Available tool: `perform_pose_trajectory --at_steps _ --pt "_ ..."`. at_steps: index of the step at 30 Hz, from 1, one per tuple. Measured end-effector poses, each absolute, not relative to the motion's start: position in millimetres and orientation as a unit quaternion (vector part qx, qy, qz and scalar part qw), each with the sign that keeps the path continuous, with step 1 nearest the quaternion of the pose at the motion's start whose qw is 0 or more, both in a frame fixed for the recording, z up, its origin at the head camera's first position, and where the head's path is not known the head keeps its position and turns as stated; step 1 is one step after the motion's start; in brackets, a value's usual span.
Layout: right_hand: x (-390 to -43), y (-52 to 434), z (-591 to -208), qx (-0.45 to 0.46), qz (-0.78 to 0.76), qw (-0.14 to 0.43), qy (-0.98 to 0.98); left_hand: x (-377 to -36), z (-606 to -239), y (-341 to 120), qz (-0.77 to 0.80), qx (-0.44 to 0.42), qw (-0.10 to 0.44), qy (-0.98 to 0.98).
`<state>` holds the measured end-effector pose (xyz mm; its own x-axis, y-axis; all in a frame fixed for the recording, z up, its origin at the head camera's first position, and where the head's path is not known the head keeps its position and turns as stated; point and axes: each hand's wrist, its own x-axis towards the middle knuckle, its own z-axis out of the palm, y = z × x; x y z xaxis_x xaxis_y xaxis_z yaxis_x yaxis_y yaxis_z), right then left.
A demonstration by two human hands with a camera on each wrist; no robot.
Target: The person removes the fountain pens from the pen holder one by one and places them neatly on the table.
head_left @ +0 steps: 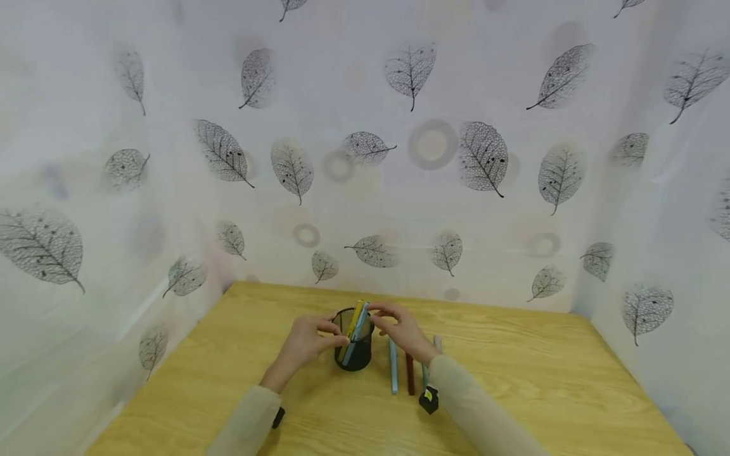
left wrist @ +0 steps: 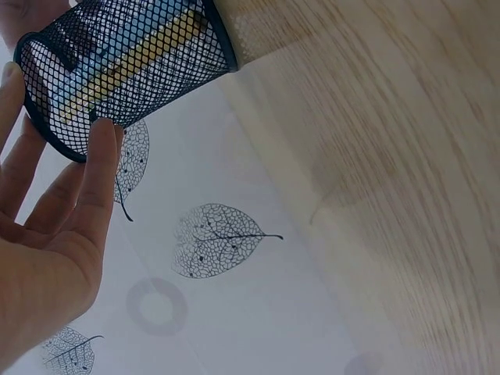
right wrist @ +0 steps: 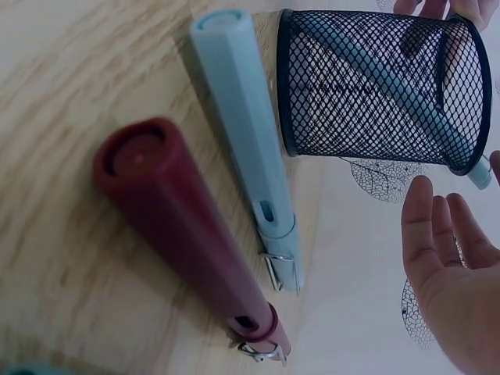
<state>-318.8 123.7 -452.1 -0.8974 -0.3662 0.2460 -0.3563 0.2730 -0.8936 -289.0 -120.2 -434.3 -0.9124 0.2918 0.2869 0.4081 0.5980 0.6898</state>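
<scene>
A black mesh pen holder (head_left: 355, 361) stands upright on the table with a yellow pen (head_left: 355, 318) and a light blue pen (head_left: 360, 326) leaning inside it. At its left, my left hand (head_left: 302, 345) holds the rim between thumb and fingers, also visible in the left wrist view. My right hand (head_left: 403, 329) is at the right side of the rim, by the blue pen's upper end. In the right wrist view its fingers (right wrist: 419, 215) are spread and relaxed; whether a fingertip touches that pen is unclear.
Right of the holder, a light blue pen (right wrist: 242, 125) and a dark red pen (right wrist: 183, 226) lie side by side. A grey-green pen (head_left: 424, 375) and a pale end (head_left: 437, 342) show partly behind the right wrist. Leaf-patterned sheeting (head_left: 365, 190) surrounds the wooden table (head_left: 513, 380).
</scene>
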Motion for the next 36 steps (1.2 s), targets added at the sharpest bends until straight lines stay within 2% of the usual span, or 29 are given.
perform_pose_trajectory --at_steps 7,13,21,30,36 --pt "-322 120 -457 -0.255 -0.559 0.010 0.789 -288 -433 -120 -0.401 -0.206 0.081 -0.889" --pt "-320 114 -456 -0.253 -0.570 -0.011 0.781 -288 -435 -120 -0.407 -0.202 0.083 -0.887" --pt "-294 108 -425 -0.234 -0.552 -0.034 0.800 -288 -436 -121 -0.408 -0.198 0.079 -0.888" --pt "-311 106 -446 -0.192 -0.556 -0.079 0.805 -289 -435 -121 -0.406 -0.201 0.082 -0.887" --pt "-315 108 -453 -0.188 -0.570 -0.086 0.795 -290 -435 -121 -0.403 -0.208 0.088 -0.887"
